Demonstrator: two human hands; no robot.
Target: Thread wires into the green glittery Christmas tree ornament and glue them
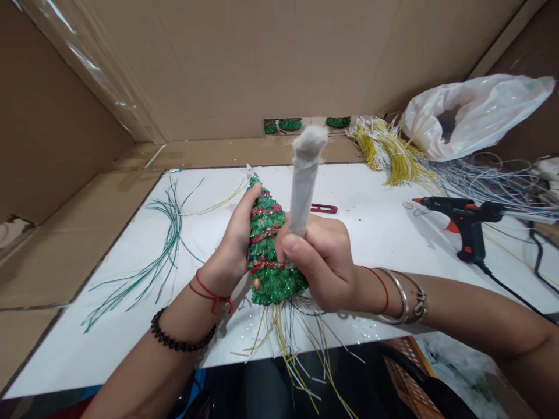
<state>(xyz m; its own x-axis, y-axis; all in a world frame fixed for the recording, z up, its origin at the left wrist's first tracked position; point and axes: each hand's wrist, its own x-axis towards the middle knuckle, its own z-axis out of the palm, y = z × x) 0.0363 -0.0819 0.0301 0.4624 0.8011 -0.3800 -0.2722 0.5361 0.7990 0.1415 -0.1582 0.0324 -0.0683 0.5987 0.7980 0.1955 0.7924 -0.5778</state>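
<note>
A small Christmas tree (267, 256) of green tinsel tilts above the white board, with red ribbon bands and a silvery star (249, 171) at its top. My left hand (238, 238) is wrapped round the tree's left side, thumb near the top. Yellow, white and green wires (283, 337) hang out below its base. In my right hand (325, 262), closed in a fist by the tree's right side, is an upright white stick (303, 192) with a pale, fuzzy, brush-like tip. The fist hides the stick's lower end.
Green wires (168, 244) lie on the white board (126, 343) at left. A dark red flat piece (325, 208) lies behind my right hand. At right are a black glue gun (471, 224) with a cord, yellow wire bundles (388, 154) and a white plastic bag (476, 113). Cardboard walls (218, 64) surround the board.
</note>
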